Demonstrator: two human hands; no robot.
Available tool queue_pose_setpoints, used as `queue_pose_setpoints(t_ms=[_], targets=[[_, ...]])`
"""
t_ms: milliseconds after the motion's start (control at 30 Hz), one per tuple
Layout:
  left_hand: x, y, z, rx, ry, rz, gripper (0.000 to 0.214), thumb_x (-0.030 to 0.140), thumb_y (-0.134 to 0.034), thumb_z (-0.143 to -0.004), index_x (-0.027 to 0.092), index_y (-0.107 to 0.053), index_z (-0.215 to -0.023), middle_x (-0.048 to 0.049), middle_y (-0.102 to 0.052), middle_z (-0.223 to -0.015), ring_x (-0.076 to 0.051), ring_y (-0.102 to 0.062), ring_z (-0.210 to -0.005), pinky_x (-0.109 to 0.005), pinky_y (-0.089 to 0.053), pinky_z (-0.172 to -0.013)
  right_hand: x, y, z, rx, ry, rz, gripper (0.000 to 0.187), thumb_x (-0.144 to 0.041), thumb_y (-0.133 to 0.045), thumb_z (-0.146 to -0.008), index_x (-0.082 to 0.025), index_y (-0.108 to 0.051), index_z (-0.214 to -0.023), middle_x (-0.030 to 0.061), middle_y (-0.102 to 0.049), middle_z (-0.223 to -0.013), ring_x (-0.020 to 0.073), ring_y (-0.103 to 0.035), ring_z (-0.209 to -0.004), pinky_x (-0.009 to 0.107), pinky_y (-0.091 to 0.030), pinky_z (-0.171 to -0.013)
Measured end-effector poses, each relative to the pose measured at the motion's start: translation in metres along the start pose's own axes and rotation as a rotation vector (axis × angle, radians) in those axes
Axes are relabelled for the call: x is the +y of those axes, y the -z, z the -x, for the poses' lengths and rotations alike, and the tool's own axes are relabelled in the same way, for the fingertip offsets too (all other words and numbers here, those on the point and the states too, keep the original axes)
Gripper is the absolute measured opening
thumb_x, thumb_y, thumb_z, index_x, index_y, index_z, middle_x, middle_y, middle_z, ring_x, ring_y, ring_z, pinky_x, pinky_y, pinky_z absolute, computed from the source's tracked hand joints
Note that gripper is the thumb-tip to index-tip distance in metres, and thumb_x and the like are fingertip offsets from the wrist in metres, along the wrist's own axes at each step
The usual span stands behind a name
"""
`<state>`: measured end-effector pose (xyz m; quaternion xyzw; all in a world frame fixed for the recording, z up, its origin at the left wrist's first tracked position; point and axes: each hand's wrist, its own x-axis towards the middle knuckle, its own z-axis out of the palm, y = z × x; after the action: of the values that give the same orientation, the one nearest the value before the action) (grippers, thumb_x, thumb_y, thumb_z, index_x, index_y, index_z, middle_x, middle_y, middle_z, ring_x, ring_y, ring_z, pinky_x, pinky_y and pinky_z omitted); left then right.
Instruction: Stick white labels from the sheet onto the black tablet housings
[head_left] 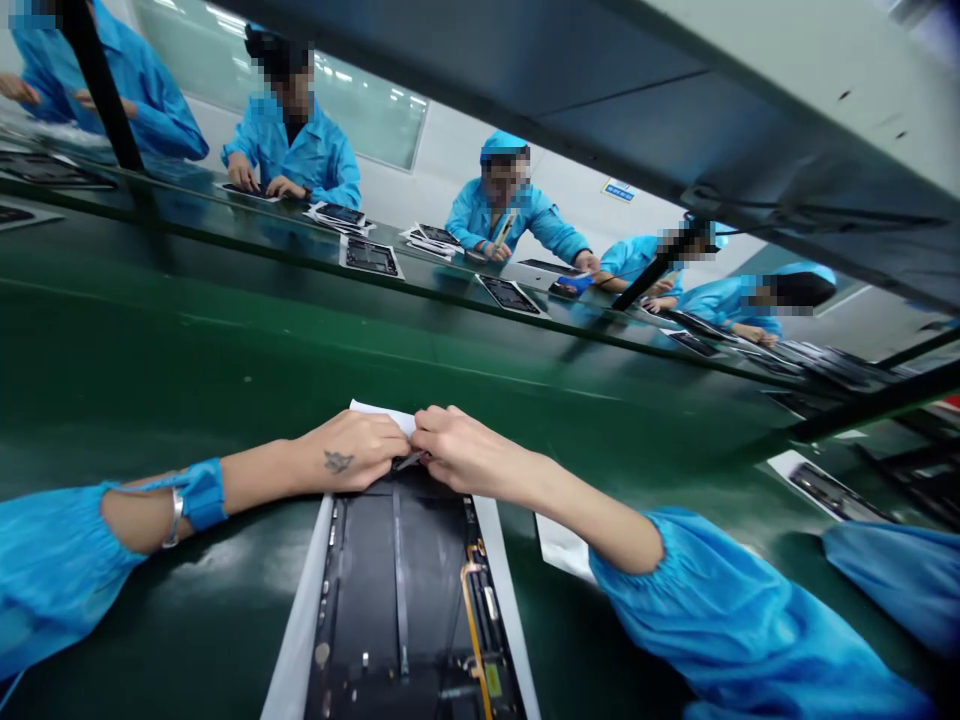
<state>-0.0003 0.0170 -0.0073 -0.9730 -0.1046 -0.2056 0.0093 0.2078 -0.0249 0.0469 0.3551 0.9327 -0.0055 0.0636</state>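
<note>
The black device panel point(364, 590) lies on a white sheet point(294, 625) on the green desk point(187, 350), stretching from beneath the hands toward the wearer. The left hand point(367, 450) and right hand point(457, 450) meet over its far end, fingers curled inward, fingertips close together. A thin grey sliver point(410, 460) shows between them; which hand pinches it, I cannot tell. The hands hide the panel's far edge; the frame cuts off its near end.

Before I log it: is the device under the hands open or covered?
Open: the device lies with its orange cable exposed.
</note>
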Motion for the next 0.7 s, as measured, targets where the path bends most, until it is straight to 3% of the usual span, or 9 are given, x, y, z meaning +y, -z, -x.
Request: queue_pose_setpoints(t_ms=[133, 267, 333, 400, 467, 500, 600, 700], targets=[[-0.001, -0.004, 0.001, 0.023, -0.028, 0.014, 0.028, 0.005, -0.046, -0.085, 0.015, -0.066, -0.101, -0.0072, -0.071, -0.099, -0.021, -0.066, -0.093, -0.030, -0.052, -0.080, 0.007, 0.005, 0.007, -0.052, 0.007, 0.069, 0.016, -0.003, -0.053, -0.085, -0.017, -0.063, -0.085, 0.0087, -0.060, -0.088, 0.0209, -0.052, -0.080, 0.032, -0.035, -0.068], [-0.002, -0.008, 0.002, -0.004, -0.018, 0.018, 0.029, 0.005, -0.048, -0.086, 0.017, -0.066, -0.105, -0.0077, -0.071, -0.102, -0.021, -0.066, -0.098, -0.029, -0.053, -0.083, 0.020, 0.002, 0.025, -0.055, -0.068, -0.036, 0.015, -0.005, -0.057, -0.083, -0.018, -0.062, -0.079, 0.0067, -0.059, -0.084, 0.0200, -0.053, -0.077, 0.031, -0.037, -0.065], [-0.002, -0.010, 0.002, -0.010, -0.004, 0.014, 0.029, 0.004, -0.047, -0.086, 0.017, -0.066, -0.104, -0.0077, -0.071, -0.101, -0.020, -0.066, -0.097, -0.029, -0.053, -0.081, 0.021, -0.008, 0.035, 0.064, -0.148, -0.102, 0.014, -0.005, -0.057, -0.084, -0.017, -0.063, -0.080, 0.0071, -0.059, -0.085, 0.0207, -0.054, -0.078, 0.032, -0.040, -0.067], [-0.001, -0.009, 0.001, -0.002, -0.006, 0.010, 0.029, 0.004, -0.046, -0.086, 0.016, -0.066, -0.103, -0.0080, -0.072, -0.100, -0.020, -0.066, -0.095, -0.029, -0.054, -0.080, 0.016, -0.021, 0.044, 0.273, -0.199, -0.179, 0.018, -0.003, -0.053, -0.085, -0.016, -0.065, -0.086, 0.0080, -0.060, -0.087, 0.0216, -0.056, -0.082, 0.033, -0.042, -0.071], [0.001, -0.007, 0.000, 0.001, -0.015, 0.006, 0.029, 0.004, -0.046, -0.087, 0.015, -0.067, -0.104, -0.0083, -0.072, -0.100, -0.021, -0.066, -0.095, -0.030, -0.054, -0.080, 0.008, -0.033, 0.050, 0.433, -0.168, -0.279, 0.023, -0.003, -0.050, -0.089, -0.016, -0.067, -0.097, 0.0077, -0.061, -0.088, 0.0213, -0.057, -0.085, 0.034, -0.044, -0.076], [0.002, -0.005, 0.000, -0.003, -0.016, 0.004, 0.029, 0.003, -0.045, -0.087, 0.015, -0.066, -0.104, -0.0085, -0.072, -0.101, -0.021, -0.066, -0.095, -0.031, -0.054, -0.081, 0.003, -0.038, 0.052, 0.454, -0.128, -0.324, 0.024, -0.006, -0.051, -0.091, -0.016, -0.068, -0.105, 0.0073, -0.062, -0.089, 0.0209, -0.057, -0.086, 0.034, -0.045, -0.077], [0.004, 0.001, -0.001, -0.020, -0.018, -0.002, 0.029, 0.004, -0.044, -0.089, 0.013, -0.066, -0.105, -0.0090, -0.072, -0.103, -0.022, -0.066, -0.097, -0.032, -0.054, -0.083, -0.003, -0.042, 0.057, 0.367, -0.055, -0.359, 0.030, -0.017, -0.059, -0.094, -0.018, -0.066, -0.123, 0.0077, -0.061, -0.092, 0.0209, -0.058, -0.086, 0.034, -0.046, -0.078], [0.004, 0.004, 0.000, -0.025, -0.029, -0.007, 0.028, 0.004, -0.044, -0.090, 0.012, -0.066, -0.105, -0.0091, -0.072, -0.103, -0.022, -0.066, -0.097, -0.033, -0.054, -0.084, 0.003, -0.036, 0.061, 0.275, -0.081, -0.338, 0.030, -0.020, -0.063, -0.092, -0.018, -0.068, -0.122, 0.0083, -0.061, -0.092, 0.0214, -0.059, -0.086, 0.035, -0.047, -0.078]])
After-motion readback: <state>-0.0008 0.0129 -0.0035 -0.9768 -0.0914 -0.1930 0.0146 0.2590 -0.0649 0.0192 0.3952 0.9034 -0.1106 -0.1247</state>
